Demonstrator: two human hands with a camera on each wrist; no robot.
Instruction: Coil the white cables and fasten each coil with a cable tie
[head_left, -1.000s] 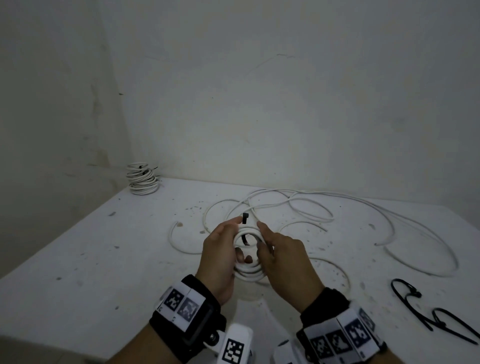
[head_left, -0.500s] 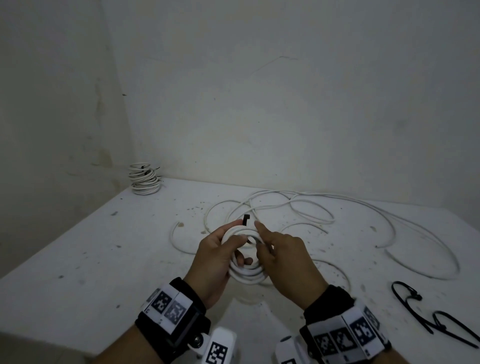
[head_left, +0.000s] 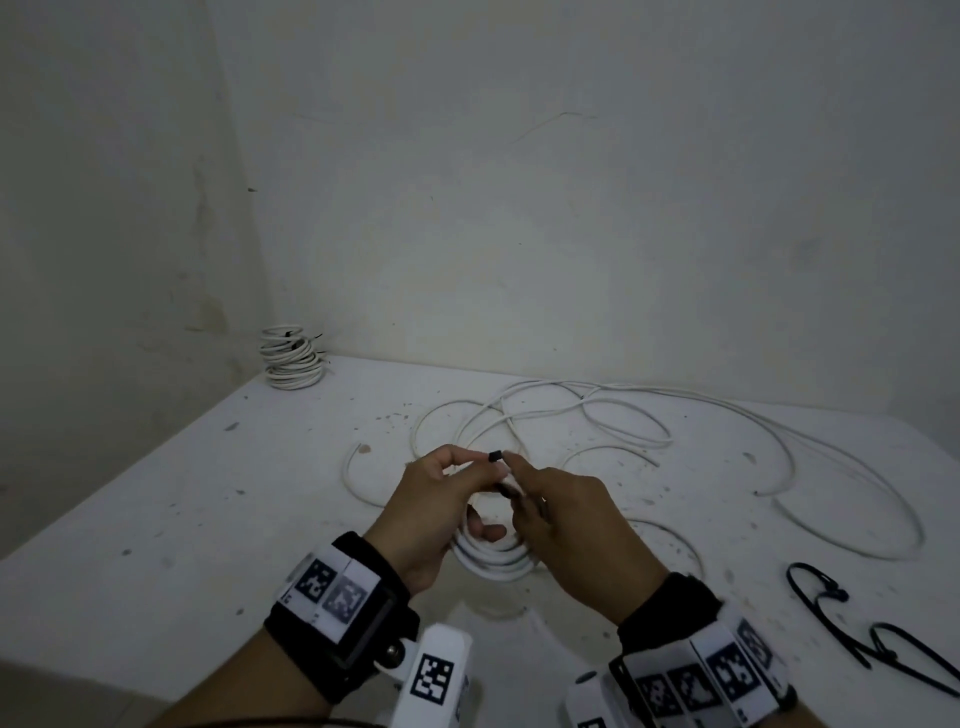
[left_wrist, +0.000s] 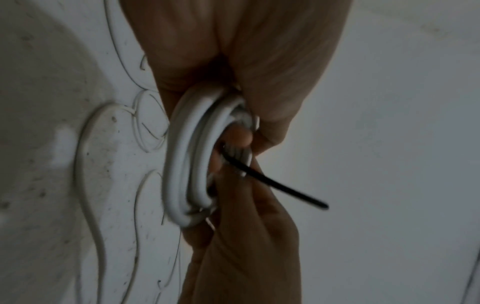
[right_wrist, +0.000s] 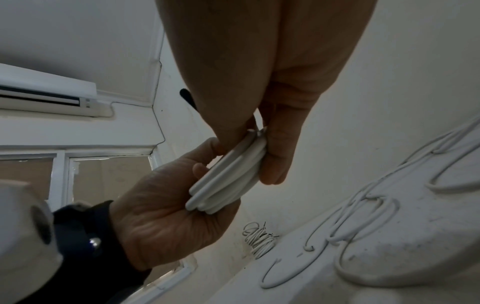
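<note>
A small white cable coil (head_left: 493, 558) hangs just above the table, held between both hands. My left hand (head_left: 457, 483) grips its left side, with the thumb through the middle. My right hand (head_left: 519, 483) pinches its right side between thumb and fingers; the right wrist view shows that hand (right_wrist: 262, 131) on the coil (right_wrist: 228, 179). A black cable tie (head_left: 495, 456) wraps the top of the coil, its head between my two index fingertips. In the left wrist view the tie's tail (left_wrist: 280, 185) sticks out free from the coil (left_wrist: 187, 164). Loose white cables (head_left: 623, 415) sprawl behind.
A stack of tied coils (head_left: 291, 361) sits in the far left corner of the white table (head_left: 156, 519), against the walls. Spare black cable ties (head_left: 857, 623) lie at the right near the front edge. One loose cable loops far to the right (head_left: 857, 519).
Both index fingers have closed in on the tie's head at the top of the coil. My left fingers now cover the coil's upper rim.
</note>
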